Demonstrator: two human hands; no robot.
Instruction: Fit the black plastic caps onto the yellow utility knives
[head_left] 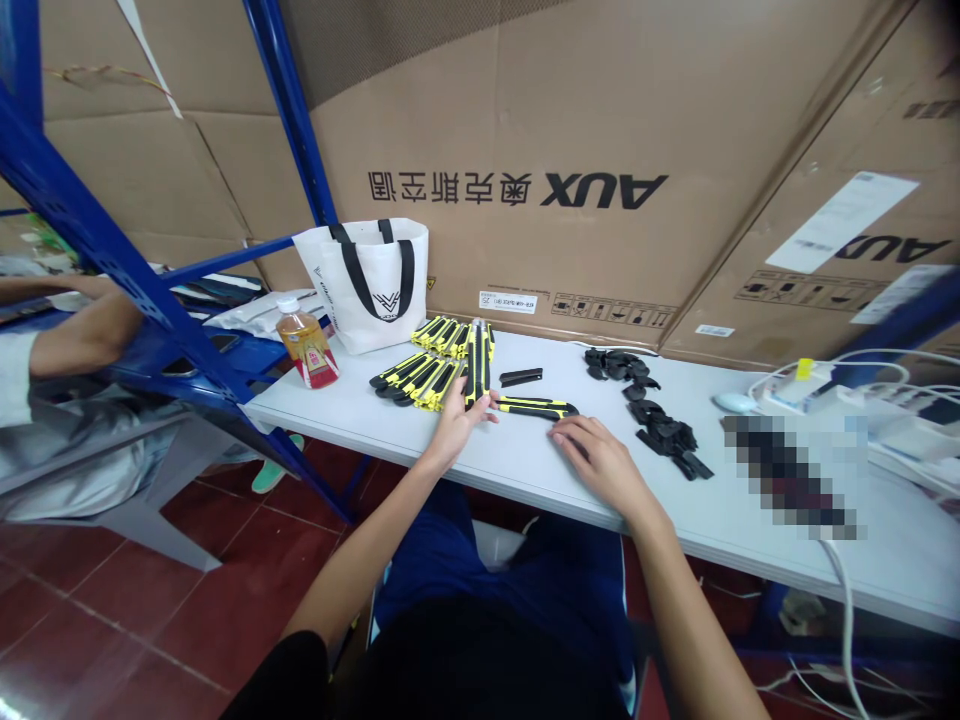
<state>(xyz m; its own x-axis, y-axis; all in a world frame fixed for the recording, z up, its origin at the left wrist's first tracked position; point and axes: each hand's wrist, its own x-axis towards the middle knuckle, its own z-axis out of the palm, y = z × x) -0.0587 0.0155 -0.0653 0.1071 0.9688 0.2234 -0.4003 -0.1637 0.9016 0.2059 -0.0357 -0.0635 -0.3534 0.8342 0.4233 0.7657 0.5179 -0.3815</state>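
My left hand (pixel 454 424) is closed around the lower end of a black and yellow utility knife (pixel 478 362), which points away from me above the table. A second black and yellow knife (pixel 534 406) lies crosswise on the table between my hands. My right hand (pixel 598 458) rests on the table edge, fingers stretched out, close to that knife's right end; whether they touch it I cannot tell. Just beyond lies a slim black strip (pixel 521 377). Left of my left hand, several similar knives (pixel 420 380) lie in rows. Small black plastic pieces (pixel 660 428) form a loose pile to the right.
A white tote bag (pixel 382 290) and a drink bottle (pixel 307 345) stand at the table's left end. White cables and power strips (pixel 817 390) are at the right, beside a blurred patch. Large cartons (pixel 525 120) rise behind. Another person's arm (pixel 82 335) shows beyond the blue rack post (pixel 142 270).
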